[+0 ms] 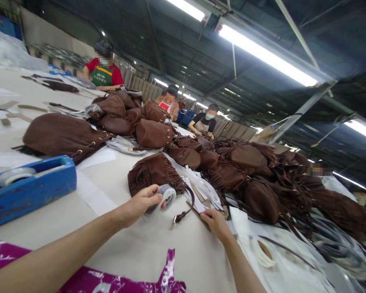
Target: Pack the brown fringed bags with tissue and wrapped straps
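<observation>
My left hand is closed, thumb against fingers, on a crumpled clear plastic wrap that looks rolled up. Just behind it lies a brown fringed bag on the table. A thin brown strap with a buckle curves from that bag between my hands. My right hand pinches the near end of a flat brownish strip at the edge of a heap of white and tan strips. The fingertips of my right hand are partly hidden.
A blue tape dispenser stands at left. Brown bags are heaped along the back and right. Purple printed plastic lies at the near edge. A white tape roll sits at right. Several people work farther back, one in a green apron.
</observation>
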`<state>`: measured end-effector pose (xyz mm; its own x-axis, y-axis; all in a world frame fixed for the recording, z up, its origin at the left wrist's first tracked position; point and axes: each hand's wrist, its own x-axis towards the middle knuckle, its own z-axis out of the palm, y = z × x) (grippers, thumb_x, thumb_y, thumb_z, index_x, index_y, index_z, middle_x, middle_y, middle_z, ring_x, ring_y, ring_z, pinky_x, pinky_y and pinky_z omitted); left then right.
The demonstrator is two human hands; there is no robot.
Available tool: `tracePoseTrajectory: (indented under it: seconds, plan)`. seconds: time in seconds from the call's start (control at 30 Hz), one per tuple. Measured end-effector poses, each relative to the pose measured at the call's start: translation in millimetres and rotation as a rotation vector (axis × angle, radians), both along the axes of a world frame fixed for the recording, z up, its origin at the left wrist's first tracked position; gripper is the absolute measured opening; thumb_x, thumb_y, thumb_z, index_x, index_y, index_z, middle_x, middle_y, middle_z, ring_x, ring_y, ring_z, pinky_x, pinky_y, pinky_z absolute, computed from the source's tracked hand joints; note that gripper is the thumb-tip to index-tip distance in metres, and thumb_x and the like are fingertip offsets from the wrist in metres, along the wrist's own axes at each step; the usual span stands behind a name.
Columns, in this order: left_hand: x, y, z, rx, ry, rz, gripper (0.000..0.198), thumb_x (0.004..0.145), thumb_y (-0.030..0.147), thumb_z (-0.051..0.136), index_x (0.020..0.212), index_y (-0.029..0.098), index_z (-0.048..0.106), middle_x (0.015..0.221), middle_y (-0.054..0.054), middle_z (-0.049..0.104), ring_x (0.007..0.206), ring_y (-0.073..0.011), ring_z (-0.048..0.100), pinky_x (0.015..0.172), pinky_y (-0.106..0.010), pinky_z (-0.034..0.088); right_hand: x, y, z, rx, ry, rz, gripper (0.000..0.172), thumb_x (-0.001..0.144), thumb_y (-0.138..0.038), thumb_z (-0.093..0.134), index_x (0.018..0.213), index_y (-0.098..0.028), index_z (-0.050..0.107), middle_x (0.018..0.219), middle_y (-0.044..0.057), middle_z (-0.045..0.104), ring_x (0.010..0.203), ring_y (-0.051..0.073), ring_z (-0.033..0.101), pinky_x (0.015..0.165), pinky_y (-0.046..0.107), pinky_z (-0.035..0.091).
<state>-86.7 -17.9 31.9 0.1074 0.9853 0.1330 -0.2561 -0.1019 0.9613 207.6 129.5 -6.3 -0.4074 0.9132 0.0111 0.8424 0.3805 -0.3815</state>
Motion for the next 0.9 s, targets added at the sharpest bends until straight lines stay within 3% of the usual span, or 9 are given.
tracePoseTrajectory:
  seconds: [0.2,0.4,0.57,0.8,0.9]
  plan:
    - [-1.1,-0.1,-2.1,0.005,0.009,0.004,0.035,0.080,0.048,0.060,0.077,0.014,0.055,0.080,-0.002,0.052,0.069,-0.0112,0.042,0.061,-0.023,0.031,3.8,0.9,-5.9,0.032,0.017,-0.020,0.031,0.082,-0.040,0.049,0.067,-0.019,0.066,0.050,-0.002,0.055,0.059,0.018,0.057,0.057,0.026,0.037]
    - [0.3,-0.8,0.3,-0.009,0.008,-0.003,0.037,0.079,0.050,0.061,0.076,0.014,0.054,0.078,-0.001,0.051,0.067,-0.0110,0.041,0.060,-0.023,0.030,-4.7,-6.0,-6.1,0.114,-0.070,-0.002,0.020,0.080,-0.031,0.053,0.075,-0.019,0.068,0.081,0.006,0.068,0.080,0.021,0.061,0.071,0.027,0.041]
    - [0.6,-0.8,1.7,-0.008,0.018,0.002,0.037,0.078,0.051,0.061,0.075,0.015,0.054,0.077,-0.001,0.051,0.067,-0.0113,0.041,0.061,-0.023,0.030,-14.4,-11.4,-4.1,0.161,-0.180,0.023,0.018,0.082,-0.019,0.051,0.074,-0.016,0.067,0.089,0.011,0.067,0.085,0.022,0.060,0.076,0.027,0.039]
    - [0.8,-1.5,2.2,-0.036,-0.014,-0.004,0.037,0.076,0.051,0.063,0.076,0.015,0.054,0.076,0.000,0.052,0.066,-0.0110,0.042,0.060,-0.023,0.030,-9.9,-5.0,9.1,0.122,-0.271,0.046,0.026,0.088,-0.024,0.048,0.070,-0.018,0.065,0.073,0.003,0.068,0.076,0.017,0.063,0.067,0.022,0.039]
    - [1.0,-2.2,4.3,-0.031,-0.019,-0.004,0.037,0.077,0.050,0.063,0.075,0.015,0.054,0.077,-0.001,0.052,0.066,-0.0110,0.042,0.060,-0.023,0.030,-12.9,-4.9,7.4,0.145,-0.331,0.016,0.026,0.090,-0.021,0.045,0.072,-0.017,0.064,0.074,0.005,0.068,0.075,0.019,0.064,0.064,0.024,0.039]
